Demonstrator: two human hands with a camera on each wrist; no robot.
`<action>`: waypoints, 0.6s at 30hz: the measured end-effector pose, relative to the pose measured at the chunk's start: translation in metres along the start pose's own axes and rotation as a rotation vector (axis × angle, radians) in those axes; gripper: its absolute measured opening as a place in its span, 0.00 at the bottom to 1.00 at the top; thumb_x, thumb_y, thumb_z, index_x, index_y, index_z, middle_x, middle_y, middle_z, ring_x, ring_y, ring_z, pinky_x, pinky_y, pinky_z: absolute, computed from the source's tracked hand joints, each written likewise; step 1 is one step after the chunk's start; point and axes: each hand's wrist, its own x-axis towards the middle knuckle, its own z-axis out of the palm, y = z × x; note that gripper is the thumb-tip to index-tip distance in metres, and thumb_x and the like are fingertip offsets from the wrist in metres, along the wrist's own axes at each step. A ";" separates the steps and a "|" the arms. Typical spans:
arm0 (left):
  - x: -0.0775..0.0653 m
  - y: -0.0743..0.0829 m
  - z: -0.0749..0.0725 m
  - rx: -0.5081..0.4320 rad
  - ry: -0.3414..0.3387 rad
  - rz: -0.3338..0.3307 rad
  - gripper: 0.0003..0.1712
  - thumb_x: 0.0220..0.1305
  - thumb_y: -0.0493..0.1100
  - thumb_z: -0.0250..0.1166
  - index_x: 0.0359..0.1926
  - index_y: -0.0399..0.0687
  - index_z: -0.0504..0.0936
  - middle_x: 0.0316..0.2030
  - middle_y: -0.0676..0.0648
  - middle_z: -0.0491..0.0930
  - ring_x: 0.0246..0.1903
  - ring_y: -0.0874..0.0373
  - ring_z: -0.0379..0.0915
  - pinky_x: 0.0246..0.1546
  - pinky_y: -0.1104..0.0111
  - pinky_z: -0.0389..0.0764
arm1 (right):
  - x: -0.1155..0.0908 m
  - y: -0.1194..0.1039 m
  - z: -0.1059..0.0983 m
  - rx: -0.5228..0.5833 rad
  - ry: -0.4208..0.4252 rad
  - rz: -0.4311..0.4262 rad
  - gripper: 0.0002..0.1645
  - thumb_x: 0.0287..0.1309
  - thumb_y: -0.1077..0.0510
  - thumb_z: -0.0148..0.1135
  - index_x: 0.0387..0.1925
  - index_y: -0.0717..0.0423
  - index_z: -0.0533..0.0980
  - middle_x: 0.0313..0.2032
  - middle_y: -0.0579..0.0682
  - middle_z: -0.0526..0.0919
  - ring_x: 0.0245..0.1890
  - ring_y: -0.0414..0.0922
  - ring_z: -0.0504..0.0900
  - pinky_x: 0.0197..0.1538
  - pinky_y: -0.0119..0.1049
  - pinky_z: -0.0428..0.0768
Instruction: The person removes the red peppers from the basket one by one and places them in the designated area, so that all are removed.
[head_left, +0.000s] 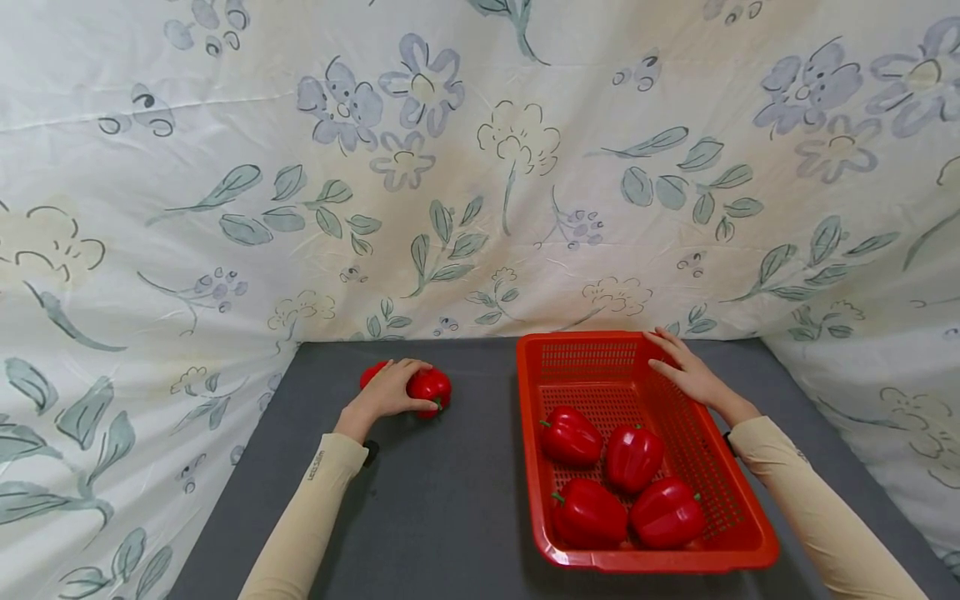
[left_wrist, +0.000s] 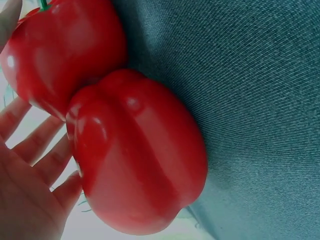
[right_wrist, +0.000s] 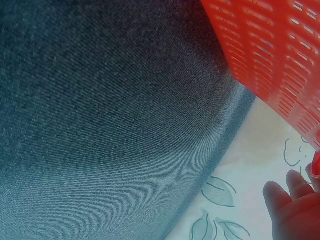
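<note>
Dark lettering (head_left: 316, 465) on the left sleeve (head_left: 300, 521), a dark mark (head_left: 802, 457) on the right sleeve (head_left: 828, 512), both too small to read

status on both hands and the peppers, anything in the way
Left hand around glossy red bell pepper, grip unclear; second pepper beside it. Right hand at red perforated plastic basket, four peppers inside. No obstruction visible.

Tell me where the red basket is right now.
In the head view, the red basket stands right of centre on the dark table, with four red peppers inside and the right hand at its far right corner.
</note>
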 end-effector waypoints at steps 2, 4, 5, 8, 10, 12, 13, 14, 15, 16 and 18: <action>0.000 0.000 -0.001 0.000 -0.004 -0.002 0.41 0.46 0.60 0.70 0.59 0.47 0.71 0.58 0.42 0.71 0.58 0.47 0.65 0.66 0.47 0.50 | 0.001 0.000 0.000 0.001 0.000 0.003 0.37 0.66 0.49 0.49 0.71 0.54 0.50 0.71 0.63 0.40 0.68 0.67 0.42 0.58 0.72 0.47; 0.000 0.001 -0.001 -0.001 -0.006 -0.002 0.42 0.46 0.61 0.69 0.60 0.47 0.70 0.58 0.42 0.70 0.58 0.47 0.65 0.66 0.46 0.50 | 0.001 -0.001 0.000 0.000 -0.002 0.007 0.36 0.66 0.49 0.49 0.71 0.54 0.50 0.71 0.63 0.40 0.68 0.67 0.42 0.58 0.72 0.47; 0.000 0.001 -0.002 -0.002 -0.007 -0.003 0.42 0.46 0.61 0.69 0.60 0.47 0.70 0.58 0.42 0.70 0.58 0.48 0.64 0.66 0.46 0.50 | 0.001 -0.001 0.000 0.000 -0.002 0.007 0.36 0.66 0.50 0.49 0.71 0.55 0.50 0.71 0.63 0.40 0.68 0.67 0.41 0.58 0.72 0.47; 0.002 0.002 -0.002 -0.004 -0.012 -0.003 0.43 0.46 0.62 0.69 0.61 0.47 0.70 0.59 0.43 0.70 0.59 0.48 0.64 0.67 0.47 0.49 | 0.001 -0.002 0.000 0.007 -0.003 0.002 0.36 0.66 0.51 0.49 0.71 0.55 0.50 0.71 0.63 0.40 0.68 0.67 0.41 0.58 0.72 0.47; 0.004 0.004 -0.002 -0.008 -0.011 -0.002 0.44 0.46 0.62 0.69 0.62 0.47 0.69 0.59 0.44 0.70 0.59 0.49 0.64 0.67 0.47 0.49 | 0.001 -0.003 -0.001 0.012 0.001 -0.006 0.36 0.66 0.51 0.49 0.70 0.56 0.50 0.71 0.64 0.40 0.68 0.67 0.41 0.58 0.72 0.47; 0.006 0.006 -0.003 -0.013 -0.009 -0.001 0.44 0.46 0.62 0.69 0.62 0.48 0.69 0.59 0.45 0.70 0.59 0.49 0.64 0.66 0.47 0.49 | 0.001 -0.004 -0.001 0.020 0.005 -0.013 0.36 0.66 0.52 0.50 0.70 0.57 0.51 0.70 0.64 0.40 0.68 0.67 0.41 0.58 0.71 0.47; 0.007 0.008 -0.003 -0.018 -0.010 -0.004 0.44 0.46 0.62 0.69 0.62 0.49 0.69 0.60 0.46 0.70 0.59 0.50 0.63 0.67 0.47 0.49 | 0.000 -0.005 -0.001 0.024 0.007 -0.018 0.36 0.66 0.52 0.50 0.70 0.57 0.51 0.70 0.65 0.41 0.68 0.68 0.41 0.58 0.71 0.47; 0.008 0.010 -0.004 -0.030 -0.011 -0.010 0.44 0.46 0.62 0.69 0.62 0.50 0.69 0.60 0.46 0.69 0.60 0.49 0.63 0.67 0.47 0.49 | 0.000 -0.005 -0.001 0.022 0.009 -0.020 0.36 0.66 0.52 0.50 0.70 0.57 0.51 0.70 0.65 0.41 0.68 0.68 0.42 0.58 0.71 0.47; 0.008 0.011 -0.005 -0.039 -0.015 -0.016 0.44 0.46 0.62 0.69 0.63 0.51 0.68 0.60 0.46 0.68 0.61 0.49 0.62 0.66 0.47 0.50 | 0.000 -0.005 -0.001 0.022 0.009 -0.019 0.36 0.66 0.52 0.50 0.70 0.57 0.51 0.70 0.65 0.41 0.68 0.68 0.42 0.58 0.71 0.47; 0.009 0.013 -0.005 -0.049 -0.020 -0.023 0.44 0.46 0.62 0.69 0.63 0.52 0.68 0.61 0.47 0.68 0.61 0.49 0.61 0.66 0.47 0.50 | 0.000 -0.005 -0.001 0.022 0.009 -0.018 0.36 0.66 0.52 0.50 0.70 0.57 0.51 0.70 0.65 0.41 0.68 0.68 0.42 0.58 0.71 0.47; 0.011 0.018 -0.006 -0.072 -0.030 -0.035 0.44 0.46 0.61 0.69 0.64 0.54 0.66 0.62 0.47 0.66 0.63 0.48 0.59 0.65 0.47 0.54 | 0.000 -0.005 -0.001 0.018 0.006 -0.011 0.36 0.66 0.52 0.50 0.70 0.57 0.51 0.70 0.66 0.41 0.68 0.68 0.42 0.58 0.72 0.47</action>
